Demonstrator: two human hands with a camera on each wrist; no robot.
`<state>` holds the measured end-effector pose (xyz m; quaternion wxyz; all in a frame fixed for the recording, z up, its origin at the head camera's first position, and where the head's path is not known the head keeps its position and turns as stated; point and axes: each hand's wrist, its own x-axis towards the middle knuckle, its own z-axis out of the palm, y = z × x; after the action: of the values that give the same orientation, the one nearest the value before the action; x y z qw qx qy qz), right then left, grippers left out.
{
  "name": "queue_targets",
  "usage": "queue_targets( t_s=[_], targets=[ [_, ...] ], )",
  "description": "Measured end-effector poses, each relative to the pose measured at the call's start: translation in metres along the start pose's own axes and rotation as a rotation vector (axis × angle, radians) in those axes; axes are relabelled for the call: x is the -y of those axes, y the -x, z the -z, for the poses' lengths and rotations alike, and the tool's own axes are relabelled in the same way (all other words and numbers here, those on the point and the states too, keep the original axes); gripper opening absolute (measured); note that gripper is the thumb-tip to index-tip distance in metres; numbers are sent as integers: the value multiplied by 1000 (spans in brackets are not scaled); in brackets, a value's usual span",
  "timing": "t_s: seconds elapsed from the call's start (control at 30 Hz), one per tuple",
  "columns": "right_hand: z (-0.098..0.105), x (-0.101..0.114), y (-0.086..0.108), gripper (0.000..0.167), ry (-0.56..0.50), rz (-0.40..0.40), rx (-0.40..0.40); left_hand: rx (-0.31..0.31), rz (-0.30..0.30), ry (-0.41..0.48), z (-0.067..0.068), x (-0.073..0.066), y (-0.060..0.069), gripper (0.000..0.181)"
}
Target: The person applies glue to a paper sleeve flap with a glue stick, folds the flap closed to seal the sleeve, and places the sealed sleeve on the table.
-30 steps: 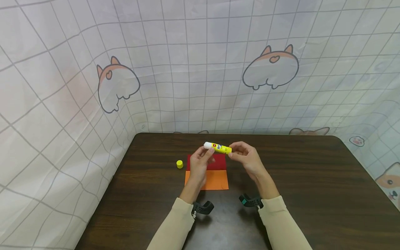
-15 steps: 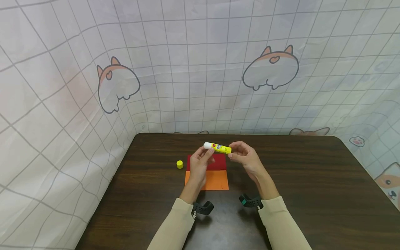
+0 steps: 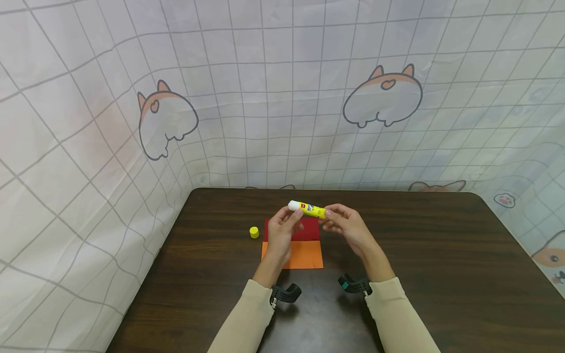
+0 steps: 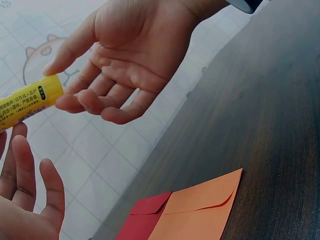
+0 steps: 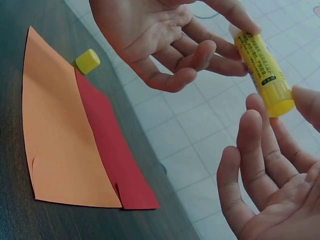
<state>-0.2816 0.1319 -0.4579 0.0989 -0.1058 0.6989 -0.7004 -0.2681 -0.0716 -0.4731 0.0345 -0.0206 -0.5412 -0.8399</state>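
A yellow glue stick (image 3: 311,210) with a white end is held nearly level above the table. My left hand (image 3: 281,231) pinches it near the white end. My right hand (image 3: 349,225) pinches its yellow base between thumb and fingers; in the right wrist view the thumb and fingertips meet the base (image 5: 277,102). Below lie an orange paper piece (image 3: 305,256) and a red paper piece (image 3: 309,230), edge to edge. Each shows a curved slit or flap near one end in the left wrist view. My left hand and forearm partly cover them in the head view.
A small yellow cap (image 3: 254,232) stands on the dark wooden table (image 3: 423,264), left of the red paper. Behind the table hangs a white gridded cloth (image 3: 282,122) with cartoon animals. Both wrists carry black bands.
My right hand has shifted its fingers on the base of the glue stick, the thumb now higher and the fingers lower. My left hand and the glue stick have barely moved.
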Motion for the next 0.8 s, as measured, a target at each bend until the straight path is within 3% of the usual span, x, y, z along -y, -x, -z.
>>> queue_targets(
  t_s=[0.47,0.8],
  targets=[
    [-1,-1,1,21,-38,102,-23,1,-1,6,0,2,-1,22],
    [0,-4,1,25,-40,180,-10,-2,6,-10,0,1,0,24]
  ],
)
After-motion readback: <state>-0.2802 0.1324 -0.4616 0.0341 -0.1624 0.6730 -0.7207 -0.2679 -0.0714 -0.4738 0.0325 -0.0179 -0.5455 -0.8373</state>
